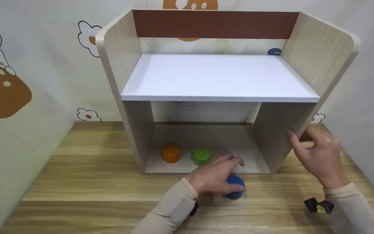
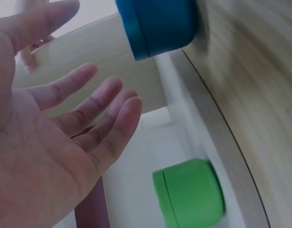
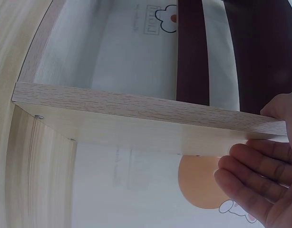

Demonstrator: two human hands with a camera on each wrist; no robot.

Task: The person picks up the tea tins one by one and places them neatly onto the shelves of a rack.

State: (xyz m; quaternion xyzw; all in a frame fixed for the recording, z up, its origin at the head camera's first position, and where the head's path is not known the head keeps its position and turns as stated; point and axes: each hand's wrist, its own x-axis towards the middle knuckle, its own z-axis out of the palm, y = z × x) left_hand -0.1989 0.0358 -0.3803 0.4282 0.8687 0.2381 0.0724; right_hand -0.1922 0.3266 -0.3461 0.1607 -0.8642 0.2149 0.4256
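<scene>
My left hand [image 1: 213, 175] hovers over a small blue lidded jar [image 1: 235, 180] in front of the shelf unit. Its fingers are spread, and the left wrist view shows a gap between them and the blue jar [image 2: 162, 26]. A green lidded jar [image 1: 202, 154] stands on the unit's bottom board, just past the left fingers, with an orange jar [image 1: 170, 152] to its left. At the right, my right hand [image 1: 323, 157] grips the front edge of the unit's side panel [image 1: 278, 136], thumb on the inner face and fingers [image 3: 248, 164] round the outer face.
The wooden unit has a white upper shelf [image 1: 221, 78] and a brown back rail [image 1: 216, 24]. It stands on a wood-grain table [image 1: 93, 188] against a wall covering [image 1: 57, 81] with cartoon prints. A black strap piece [image 1: 318, 206] shows by the right sleeve.
</scene>
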